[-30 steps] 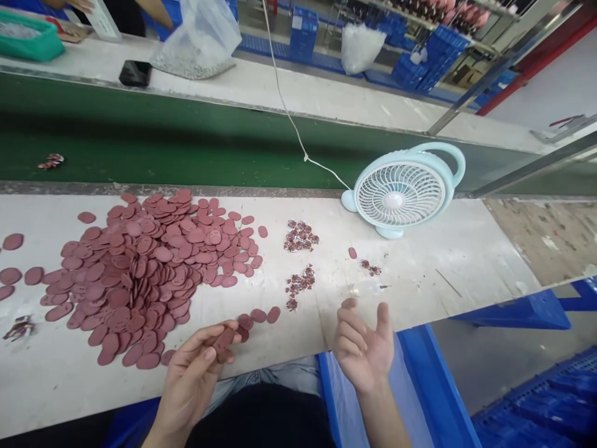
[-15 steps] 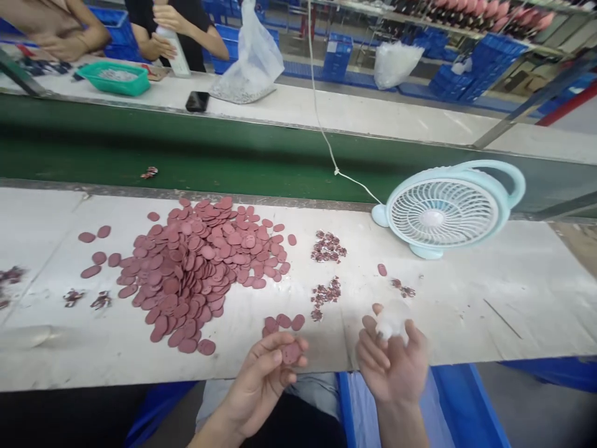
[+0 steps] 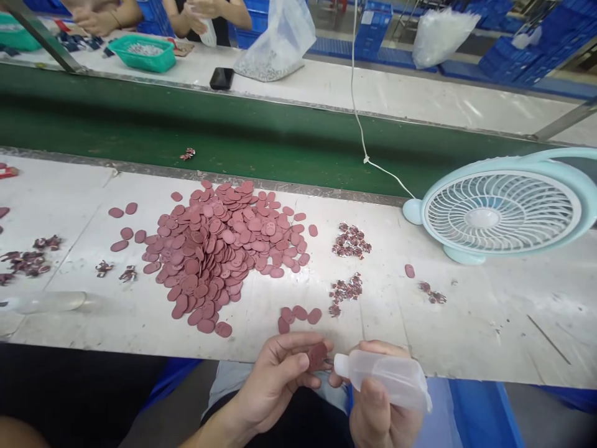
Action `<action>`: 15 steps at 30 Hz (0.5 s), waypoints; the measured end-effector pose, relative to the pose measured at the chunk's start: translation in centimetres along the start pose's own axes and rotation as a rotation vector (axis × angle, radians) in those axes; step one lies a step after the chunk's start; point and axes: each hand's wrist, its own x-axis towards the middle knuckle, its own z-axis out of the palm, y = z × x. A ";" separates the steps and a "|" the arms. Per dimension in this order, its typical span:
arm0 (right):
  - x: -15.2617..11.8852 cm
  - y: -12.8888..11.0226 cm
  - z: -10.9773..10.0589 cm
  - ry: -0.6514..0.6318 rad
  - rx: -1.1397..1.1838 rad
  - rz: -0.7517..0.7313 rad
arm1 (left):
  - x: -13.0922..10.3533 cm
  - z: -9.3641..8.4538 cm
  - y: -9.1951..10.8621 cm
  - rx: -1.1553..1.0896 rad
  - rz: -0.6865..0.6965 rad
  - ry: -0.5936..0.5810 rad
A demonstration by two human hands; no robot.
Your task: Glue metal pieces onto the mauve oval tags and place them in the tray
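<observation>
Between the thumb and fingers of my left hand (image 3: 282,379) is a reddish-brown oval disc (image 3: 317,356). My right hand (image 3: 385,410) grips a translucent white squeeze bottle (image 3: 387,376), tilted sideways with its nozzle pointing left at the disc. Nozzle and disc are very close; I cannot tell whether they touch. Beyond my hands lie several loose oval discs (image 3: 300,312). A large heap of the same discs (image 3: 209,249) spreads to the left. Two clusters of small dark-red and white pieces (image 3: 351,240) sit right of the heap.
A light-blue fan (image 3: 504,208) stands at the right, its white cord (image 3: 366,159) running upward. Another clear bottle (image 3: 46,302) lies at left. Past the green belt (image 3: 280,137) are a green basket (image 3: 142,53), a phone (image 3: 222,78), a plastic bag (image 3: 280,43) and two people's hands.
My right hand has turned the bottle sideways and brought its nozzle left to the disc in my left hand. The view has shifted left and down.
</observation>
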 end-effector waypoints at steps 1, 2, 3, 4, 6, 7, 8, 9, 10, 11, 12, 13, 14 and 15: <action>0.1 0.1 0.0 -0.001 -0.010 -0.040 | 0.0 0.0 0.1 -0.001 -0.001 0.007; 0.2 0.2 0.0 -0.002 -0.018 -0.075 | 0.1 0.1 0.1 -0.003 -0.003 0.012; 0.2 0.2 0.1 -0.006 -0.021 -0.098 | 0.1 0.2 0.2 -0.008 -0.005 0.017; 0.3 0.2 0.1 -0.010 -0.022 -0.104 | 0.1 0.2 0.2 -0.013 -0.007 0.019; 0.3 0.1 0.1 -0.024 -0.025 -0.080 | 0.2 0.2 0.2 -0.020 -0.011 0.018; 0.3 0.0 0.1 -0.028 -0.035 -0.074 | 0.2 0.2 0.1 -0.019 -0.012 0.016; 0.3 -0.1 0.1 -0.031 -0.052 -0.074 | 0.2 0.2 0.1 -0.016 -0.014 0.017; 0.3 -0.1 0.1 -0.032 -0.075 -0.078 | 0.2 0.1 0.0 -0.012 -0.014 0.018; 0.3 -0.1 0.1 -0.030 -0.096 -0.085 | 0.2 0.1 0.0 -0.008 -0.014 0.020; 0.3 -0.1 0.1 -0.030 -0.108 -0.084 | 0.2 0.0 -0.1 -0.007 -0.012 0.021; 0.2 0.0 0.0 -0.024 -0.108 -0.079 | 0.2 0.0 -0.1 -0.007 -0.011 0.021; 0.2 0.0 0.0 -0.020 -0.094 -0.066 | 0.2 -0.1 -0.1 -0.009 -0.011 0.021; 0.1 0.1 0.0 -0.012 -0.074 -0.055 | 0.2 -0.1 -0.2 -0.012 -0.012 0.019; 0.1 0.2 -0.1 -0.004 -0.056 -0.045 | 0.1 -0.1 -0.2 -0.016 -0.013 0.018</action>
